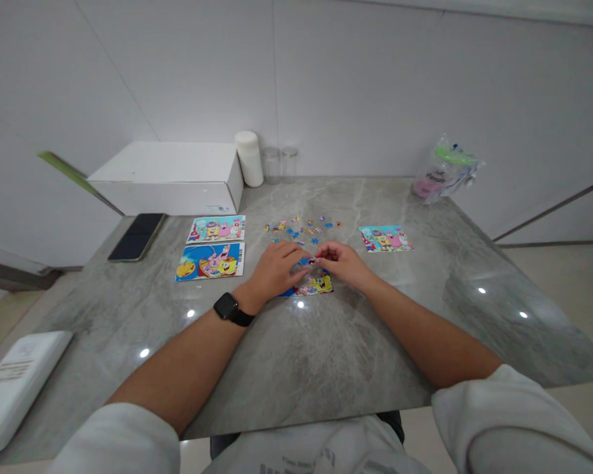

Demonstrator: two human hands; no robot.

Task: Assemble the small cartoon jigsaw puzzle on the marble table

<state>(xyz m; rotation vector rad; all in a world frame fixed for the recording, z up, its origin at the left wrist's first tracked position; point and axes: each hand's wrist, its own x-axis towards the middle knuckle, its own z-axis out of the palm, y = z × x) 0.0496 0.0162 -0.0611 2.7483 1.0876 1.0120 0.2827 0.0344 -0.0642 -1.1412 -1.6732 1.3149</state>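
Note:
A partly joined jigsaw puzzle [317, 285] with a yellow cartoon figure lies on the table between my hands. My left hand [277, 268], with a black watch [232, 309] on its wrist, rests over the puzzle's left side. Its thumb stands apart from its curved fingers. At the puzzle's upper edge my right hand [344, 261] is closed, thumb and forefinger pinching a small puzzle piece [311, 261]. Several loose puzzle pieces [304, 230] lie scattered just beyond both hands. The puzzle's left part is covered by my left hand.
Two picture cards [216, 229] lie on the left; a finished-looking cartoon puzzle [386, 238] lies on the right. A phone [137, 237], white box [165, 178], white bottle [250, 159], two glasses [280, 163], plastic bag [445, 172] and white device [20, 382] surround the work area.

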